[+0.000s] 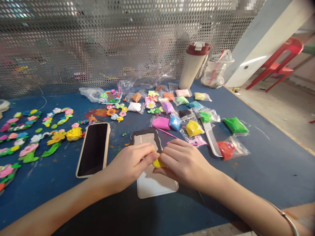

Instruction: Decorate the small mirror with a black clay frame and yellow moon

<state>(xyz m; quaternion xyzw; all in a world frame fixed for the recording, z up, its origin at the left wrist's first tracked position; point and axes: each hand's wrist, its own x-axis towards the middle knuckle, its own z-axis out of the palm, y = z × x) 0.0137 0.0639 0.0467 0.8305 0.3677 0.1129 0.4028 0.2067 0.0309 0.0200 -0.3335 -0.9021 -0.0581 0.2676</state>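
Note:
Between my two hands is a piece of yellow modelling clay (159, 163). The fingers of my left hand (134, 160) pinch it from one side. My right hand (185, 160) is curled around its other side, hiding part of it. Beneath both hands lies a white rectangular board (157, 185) with rounded corners. Black clay (145, 131) forms a wavy border around its far end, partly covered by my fingers. A pink stick (168, 133) lies just beyond my right hand.
Left of the board lies a phone (93, 149), with colourful clay flowers (56, 137) past it. Several clay packets (194, 127), a white comb (213, 141) and a tumbler (193, 67) stand or lie beyond my right hand. A perforated metal panel (98, 49) borders the table's back.

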